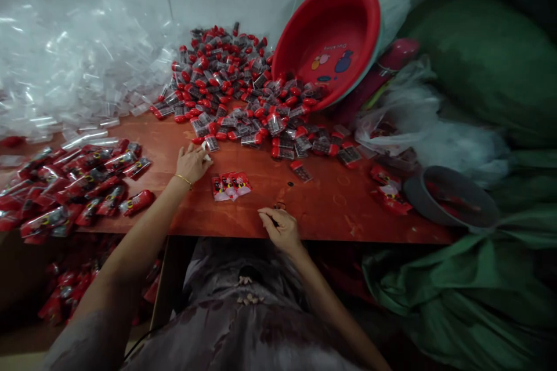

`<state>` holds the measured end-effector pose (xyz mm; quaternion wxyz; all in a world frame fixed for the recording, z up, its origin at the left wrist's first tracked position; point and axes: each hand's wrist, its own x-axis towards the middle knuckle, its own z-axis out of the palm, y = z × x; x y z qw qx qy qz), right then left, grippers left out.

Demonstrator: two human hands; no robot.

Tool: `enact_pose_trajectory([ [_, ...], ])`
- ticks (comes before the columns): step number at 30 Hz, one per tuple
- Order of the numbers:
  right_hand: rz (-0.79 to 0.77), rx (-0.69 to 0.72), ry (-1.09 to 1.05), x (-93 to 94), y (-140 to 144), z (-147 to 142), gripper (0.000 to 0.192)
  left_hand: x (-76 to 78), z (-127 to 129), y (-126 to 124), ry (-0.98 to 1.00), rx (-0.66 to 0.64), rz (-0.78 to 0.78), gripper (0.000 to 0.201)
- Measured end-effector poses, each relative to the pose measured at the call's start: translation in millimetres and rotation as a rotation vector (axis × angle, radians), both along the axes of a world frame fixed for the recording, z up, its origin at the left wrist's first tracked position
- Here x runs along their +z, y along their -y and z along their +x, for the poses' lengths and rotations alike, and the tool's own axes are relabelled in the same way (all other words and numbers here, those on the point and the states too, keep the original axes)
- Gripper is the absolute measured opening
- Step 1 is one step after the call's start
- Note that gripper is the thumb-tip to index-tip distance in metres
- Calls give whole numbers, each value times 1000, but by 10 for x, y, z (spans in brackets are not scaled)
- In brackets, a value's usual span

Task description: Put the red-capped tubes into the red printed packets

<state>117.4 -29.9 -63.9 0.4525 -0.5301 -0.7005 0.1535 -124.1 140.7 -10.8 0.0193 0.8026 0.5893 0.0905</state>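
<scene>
Right hand (281, 228) rests curled at the near edge of the red-brown table (331, 203), pinching something too small to tell. Toward the far edge, a red basin (331, 40) tips over a heap of red-capped pieces (243, 90). Filled red packets (73, 182) crowd the left edge. Open board lies between. Left hand (191, 163) grips a small white piece beside three sachets (230, 185).
</scene>
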Motion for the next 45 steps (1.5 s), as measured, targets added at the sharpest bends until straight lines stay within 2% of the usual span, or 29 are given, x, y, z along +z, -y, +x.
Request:
enact_pose_trajectory([
  [3, -12, -11, -17, 4, 5, -1, 18, -21, -43, 27, -15, 36, 8, 30],
  [6, -22, -6, -41, 1, 3, 5, 18, -12, -17, 233, 31, 93, 182, 40],
  [8, -37, -3, -62, -1, -3, 10, 17, 7, 81, 404, 66, 75, 255, 43],
  [11, -50, -2, -82, -3, -10, 14, 17, -14, 325, 586, 107, -92, 199, 42],
  [14, -40, -4, -66, -4, -7, 13, 17, -123, 552, 645, 114, -217, 107, 37],
  [18, -26, 3, -56, -7, 0, 13, 18, -267, 669, 649, 115, -166, 27, 28],
  [21, -47, 1, -72, -9, -5, 16, 18, -290, 671, 652, 116, -122, -5, 27],
  [28, -68, -5, -106, -15, -2, 15, 19, -236, 689, 633, 233, -13, -115, 17],
  [31, -113, -7, -132, -24, 3, 20, 20, -209, 690, 663, 336, 51, -66, 19],
  [34, -205, -30, -300, 29, -44, 20, 25, -139, 703, 732, 440, 91, 14, 23],
  [37, -290, -47, -490, 169, -181, -29, 35, -26, 757, 847, 471, 73, 98, 23],
  [41, -338, -24, -538, 330, -413, -196, 34, 102, 849, 1015, 515, -18, 151, 22],
  [43, -326, -67, -548, 350, -482, -274, 34, 128, 872, 1068, 621, 4, 144, 27],
  [45, -292, -125, -541, 342, -501, -315, 37, 136, 882, 1093, 827, 104, 58, 37],
])
